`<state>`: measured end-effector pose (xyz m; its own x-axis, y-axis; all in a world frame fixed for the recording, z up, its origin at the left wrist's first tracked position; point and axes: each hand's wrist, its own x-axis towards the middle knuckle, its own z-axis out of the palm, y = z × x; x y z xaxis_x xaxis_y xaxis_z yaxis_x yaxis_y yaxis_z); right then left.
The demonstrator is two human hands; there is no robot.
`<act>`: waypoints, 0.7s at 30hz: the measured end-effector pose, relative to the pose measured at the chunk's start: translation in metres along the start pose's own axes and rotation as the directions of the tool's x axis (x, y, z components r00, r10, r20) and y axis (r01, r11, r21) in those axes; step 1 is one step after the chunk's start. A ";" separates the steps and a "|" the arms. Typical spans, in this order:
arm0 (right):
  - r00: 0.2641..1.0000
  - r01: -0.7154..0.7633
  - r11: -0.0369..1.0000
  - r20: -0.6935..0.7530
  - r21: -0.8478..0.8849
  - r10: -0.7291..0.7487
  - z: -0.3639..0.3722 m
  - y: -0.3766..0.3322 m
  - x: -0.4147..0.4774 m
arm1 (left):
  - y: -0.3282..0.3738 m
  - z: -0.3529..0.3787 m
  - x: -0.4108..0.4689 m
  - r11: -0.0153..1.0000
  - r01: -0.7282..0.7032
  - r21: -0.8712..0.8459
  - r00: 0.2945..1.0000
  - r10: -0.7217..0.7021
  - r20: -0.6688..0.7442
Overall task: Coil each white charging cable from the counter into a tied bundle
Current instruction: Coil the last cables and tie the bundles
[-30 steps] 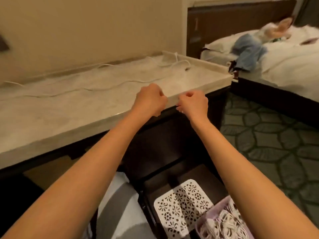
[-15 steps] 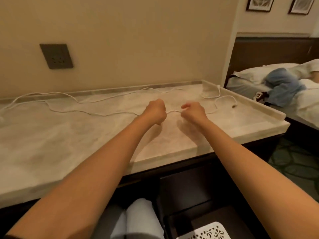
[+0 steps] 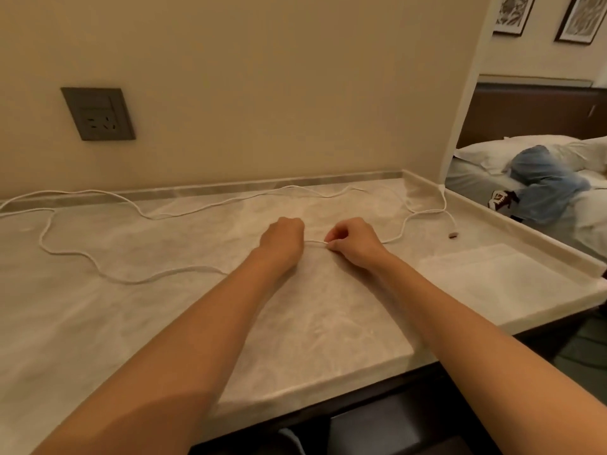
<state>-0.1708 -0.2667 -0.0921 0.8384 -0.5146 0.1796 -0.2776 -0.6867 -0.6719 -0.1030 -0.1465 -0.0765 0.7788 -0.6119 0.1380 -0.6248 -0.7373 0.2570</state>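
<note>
A long white charging cable [image 3: 157, 277] snakes loosely over the marble counter [image 3: 328, 323], from the far left edge across to the right. Its plug end [image 3: 454, 235] lies near the counter's raised right rim. My left hand [image 3: 284, 239] is curled into a fist over the cable at the middle of the counter. My right hand [image 3: 353, 243] pinches the same cable between thumb and fingers, a short way to the right. A short taut stretch of cable runs between the two hands.
A dark wall socket [image 3: 98, 113] sits on the beige wall at the left. A bed [image 3: 558, 205] with a person lying on it stands beyond the counter's right rim. Dark cabinet fronts show under the counter's front edge.
My view has lifted from the floor and basket to the counter top. Both hands have moved forward from the counter's edge onto the cable and taken hold of it.
</note>
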 end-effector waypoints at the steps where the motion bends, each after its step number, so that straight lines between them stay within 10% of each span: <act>1: 1.000 0.026 1.000 0.013 -0.018 -0.025 0.005 -0.005 0.003 | -0.009 -0.004 -0.002 0.999 0.042 0.015 0.999 -0.041 -0.034; 11: 0.972 0.169 0.908 0.217 -0.383 -0.089 0.068 -0.086 0.030 | -0.131 -0.044 -0.022 0.916 0.399 0.036 0.891 -0.378 -0.251; 16: 0.956 0.252 0.967 0.165 -0.041 -0.242 0.121 -0.131 0.034 | -0.166 -0.048 -0.025 0.952 0.163 0.259 0.967 -0.103 -0.232; 21: 0.929 0.314 0.921 0.125 0.230 -0.348 0.150 -0.164 0.037 | -0.207 -0.050 -0.030 0.997 0.060 -0.043 0.982 -0.067 -0.179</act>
<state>-0.0239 -0.0953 -0.0832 0.9342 -0.1752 0.3109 0.1154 -0.6760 -0.7278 0.0062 0.0390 -0.0863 0.8163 -0.4998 0.2896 -0.5737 -0.7599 0.3056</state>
